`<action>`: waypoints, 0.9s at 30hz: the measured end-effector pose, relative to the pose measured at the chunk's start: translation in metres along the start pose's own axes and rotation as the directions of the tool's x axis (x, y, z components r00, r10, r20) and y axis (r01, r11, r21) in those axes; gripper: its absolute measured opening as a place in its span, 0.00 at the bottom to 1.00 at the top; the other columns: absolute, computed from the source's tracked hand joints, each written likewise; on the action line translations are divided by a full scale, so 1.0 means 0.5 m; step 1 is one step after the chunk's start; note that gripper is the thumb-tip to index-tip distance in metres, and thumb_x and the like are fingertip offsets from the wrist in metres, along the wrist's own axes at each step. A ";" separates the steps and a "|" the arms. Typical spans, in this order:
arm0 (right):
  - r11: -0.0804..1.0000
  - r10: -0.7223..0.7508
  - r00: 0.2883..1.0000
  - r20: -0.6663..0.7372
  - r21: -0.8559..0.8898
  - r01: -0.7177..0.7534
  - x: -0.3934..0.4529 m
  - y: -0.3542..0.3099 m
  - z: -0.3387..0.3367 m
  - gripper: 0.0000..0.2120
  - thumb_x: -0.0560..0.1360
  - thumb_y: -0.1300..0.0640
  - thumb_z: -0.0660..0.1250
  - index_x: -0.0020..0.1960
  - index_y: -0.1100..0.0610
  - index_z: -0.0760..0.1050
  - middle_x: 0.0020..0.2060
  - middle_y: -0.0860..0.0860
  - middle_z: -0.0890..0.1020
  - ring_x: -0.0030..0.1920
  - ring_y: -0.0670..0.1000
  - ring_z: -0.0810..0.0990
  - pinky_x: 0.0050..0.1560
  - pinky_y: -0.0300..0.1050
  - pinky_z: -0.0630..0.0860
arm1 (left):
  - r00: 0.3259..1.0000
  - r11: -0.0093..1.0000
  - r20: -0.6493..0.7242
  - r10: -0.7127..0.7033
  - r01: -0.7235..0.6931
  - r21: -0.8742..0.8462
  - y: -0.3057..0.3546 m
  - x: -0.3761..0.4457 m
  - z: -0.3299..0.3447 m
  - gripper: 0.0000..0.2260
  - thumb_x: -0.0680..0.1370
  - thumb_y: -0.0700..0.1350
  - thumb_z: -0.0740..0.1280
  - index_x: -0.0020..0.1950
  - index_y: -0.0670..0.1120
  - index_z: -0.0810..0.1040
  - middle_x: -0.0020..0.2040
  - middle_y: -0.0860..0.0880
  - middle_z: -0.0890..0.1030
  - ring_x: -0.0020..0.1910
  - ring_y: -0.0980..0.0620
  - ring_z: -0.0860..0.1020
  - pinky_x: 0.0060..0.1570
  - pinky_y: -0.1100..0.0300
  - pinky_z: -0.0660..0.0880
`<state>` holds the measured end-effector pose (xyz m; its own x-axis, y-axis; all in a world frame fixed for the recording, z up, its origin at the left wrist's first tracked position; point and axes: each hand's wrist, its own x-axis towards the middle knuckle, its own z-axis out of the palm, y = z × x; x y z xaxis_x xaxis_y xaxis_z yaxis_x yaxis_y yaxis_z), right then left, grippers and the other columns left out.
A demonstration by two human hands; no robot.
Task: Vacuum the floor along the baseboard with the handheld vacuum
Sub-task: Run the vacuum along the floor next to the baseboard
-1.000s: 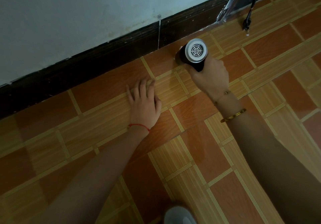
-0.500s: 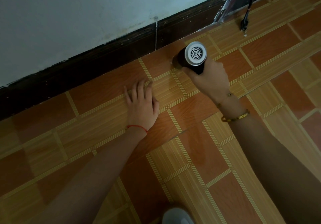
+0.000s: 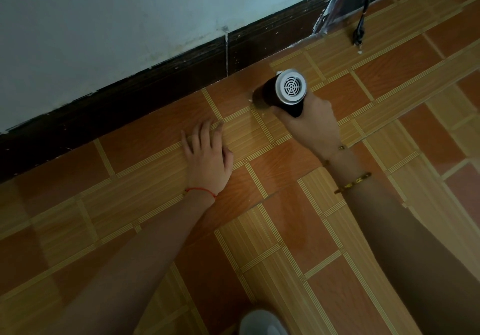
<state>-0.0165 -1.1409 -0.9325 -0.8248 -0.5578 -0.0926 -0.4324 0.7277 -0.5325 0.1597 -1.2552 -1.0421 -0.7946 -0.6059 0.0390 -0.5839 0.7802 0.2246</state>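
Head view: the handheld vacuum (image 3: 283, 93) is a short, dark, rigid cylinder with a silver vented cap facing the camera. Its nozzle end points down and toward the baseboard (image 3: 161, 95), touching or nearly touching the floor (image 3: 337, 230); the contact itself is hidden by the body. It sits just beside the baseboard, near the pale seam between 2 board sections. It looks light enough for 1 hand, hard-shelled and smooth, so probably a bit slippery. The sensible place to hold it is around the barrel just below the cap, clear of the vent. That is where the right hand (image 3: 311, 124) has it, the grip wrapped round the lower barrel. The left hand (image 3: 207, 158) lies flat on the floor with fingers straight, well apart from the vacuum, likely bracing the body. A black cord (image 3: 359, 32) dangles near the wall at upper right.

Compared with 1 second ago, the vacuum has slid a little left along the baseboard and tilted further over, showing more of its dark barrel. The left hand has stayed planted.
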 end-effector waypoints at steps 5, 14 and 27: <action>0.995 0.063 0.989 -0.132 -0.072 -0.073 0.001 0.011 -0.004 0.30 0.74 0.40 0.67 0.69 0.56 0.67 0.52 0.54 0.82 0.51 0.58 0.82 0.46 0.53 0.80 | 1.000 1.000 -0.011 0.004 -0.004 -0.005 -0.001 0.001 0.004 0.24 0.80 0.50 0.55 0.75 0.46 0.67 0.75 0.43 0.67 0.76 0.41 0.63 0.75 0.34 0.55; 1.000 -0.020 0.998 -0.054 0.012 0.021 -0.022 0.023 0.005 0.36 0.71 0.33 0.64 0.69 0.55 0.67 0.52 0.51 0.82 0.50 0.52 0.82 0.47 0.51 0.81 | 1.000 1.000 -0.005 0.004 -0.004 0.004 -0.002 0.000 0.004 0.24 0.80 0.50 0.55 0.75 0.46 0.67 0.75 0.42 0.68 0.75 0.40 0.64 0.75 0.34 0.56; 0.994 0.110 0.973 -0.204 0.023 -0.108 -0.009 0.092 -0.009 0.33 0.73 0.39 0.67 0.69 0.58 0.68 0.52 0.53 0.82 0.50 0.54 0.82 0.46 0.49 0.80 | 0.999 1.000 -0.034 0.008 -0.008 -0.005 -0.001 -0.001 0.006 0.24 0.79 0.49 0.55 0.75 0.46 0.67 0.74 0.42 0.68 0.75 0.40 0.64 0.75 0.34 0.56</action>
<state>-0.0345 -1.1030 -0.9528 -0.9243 -0.3809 0.0229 -0.3323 0.7741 -0.5389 0.1596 -1.2547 -1.0452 -0.7933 -0.6043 0.0741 -0.5762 0.7845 0.2292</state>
